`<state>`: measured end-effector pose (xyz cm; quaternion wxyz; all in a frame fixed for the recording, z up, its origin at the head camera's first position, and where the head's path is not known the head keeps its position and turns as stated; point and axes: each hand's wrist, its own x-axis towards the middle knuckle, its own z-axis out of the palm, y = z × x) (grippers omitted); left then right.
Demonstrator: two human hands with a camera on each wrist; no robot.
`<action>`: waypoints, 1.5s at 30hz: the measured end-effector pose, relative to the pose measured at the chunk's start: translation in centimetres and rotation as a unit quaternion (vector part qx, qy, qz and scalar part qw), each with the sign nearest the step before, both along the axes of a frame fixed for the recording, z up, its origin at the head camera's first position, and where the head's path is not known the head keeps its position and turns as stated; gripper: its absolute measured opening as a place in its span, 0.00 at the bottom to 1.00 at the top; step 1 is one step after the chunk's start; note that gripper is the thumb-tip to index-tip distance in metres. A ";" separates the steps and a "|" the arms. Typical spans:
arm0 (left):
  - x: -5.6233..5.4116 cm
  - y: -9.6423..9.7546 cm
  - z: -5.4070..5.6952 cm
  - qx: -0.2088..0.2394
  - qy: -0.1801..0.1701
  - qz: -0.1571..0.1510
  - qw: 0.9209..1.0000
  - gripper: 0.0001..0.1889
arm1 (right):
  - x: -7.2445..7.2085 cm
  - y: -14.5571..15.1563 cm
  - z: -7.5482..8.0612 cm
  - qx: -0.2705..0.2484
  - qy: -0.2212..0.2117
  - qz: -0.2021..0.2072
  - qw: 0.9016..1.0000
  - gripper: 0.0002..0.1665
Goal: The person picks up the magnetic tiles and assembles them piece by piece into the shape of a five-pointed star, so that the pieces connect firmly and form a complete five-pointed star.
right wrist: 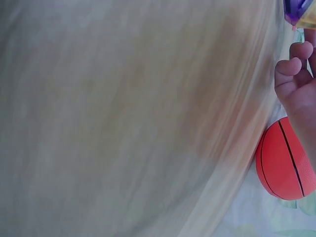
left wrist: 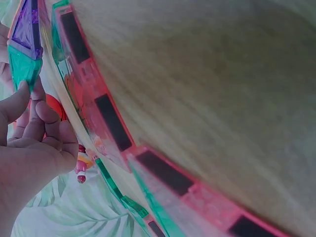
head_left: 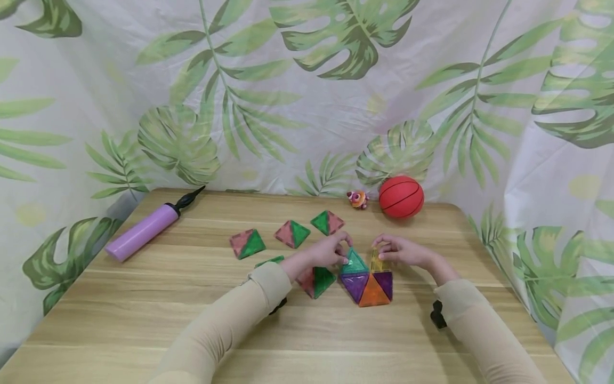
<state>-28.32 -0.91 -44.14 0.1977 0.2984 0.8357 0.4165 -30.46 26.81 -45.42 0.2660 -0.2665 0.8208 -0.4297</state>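
Observation:
My left hand (head_left: 330,252) pinches a translucent teal triangular magnetic tile (head_left: 354,263) between thumb and finger; the left wrist view shows the thumb on the tile's edge. Opposite it, my right hand (head_left: 399,250) has its fingertips on a yellow triangular tile (head_left: 377,262), its thumb near the tile's side. Joined below these two are a purple tile (head_left: 355,285), an orange tile (head_left: 374,293) and a darker purple tile (head_left: 386,283), forming a fan with a gap at the top. In the right wrist view, the yellow tile is mostly cut off by the frame edge.
Several pink-and-green tile squares (head_left: 247,244) lie left of the fan, one (head_left: 315,281) partly under my left forearm. A red ball (head_left: 402,197) and a small colourful toy (head_left: 357,199) sit at the back edge. A purple hand pump (head_left: 144,231) lies far left.

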 end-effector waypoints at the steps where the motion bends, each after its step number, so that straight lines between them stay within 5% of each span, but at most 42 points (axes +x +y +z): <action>1: 0.0 0.0 0.0 0.000 0.001 -0.002 1.000 0.16 | 0.0 -0.1 0.0 0.002 -0.003 0.003 1.000 0.20; 17: -0.6 0.2 -0.7 -0.007 -0.012 0.012 1.000 0.17 | -0.4 -2.2 -0.1 0.016 -0.006 0.013 1.000 0.19; 28: -0.8 0.4 -1.3 -0.046 0.054 -0.005 0.997 0.19 | -0.4 -3.1 0.0 0.035 0.009 0.032 0.999 0.15; 35: -0.7 -1.7 0.7 -0.082 0.074 -0.007 0.994 0.23 | -0.2 -2.9 -0.2 0.048 0.027 0.049 0.997 0.17; 41: 0.0 -4.8 3.0 -0.163 0.127 -0.001 0.978 0.26 | 1.0 -2.6 0.9 0.066 0.088 0.077 0.991 0.23; 45: 1.0 -6.6 2.8 -0.216 0.129 -0.028 0.968 0.31 | 2.5 -2.7 1.8 0.082 0.123 0.082 0.986 0.27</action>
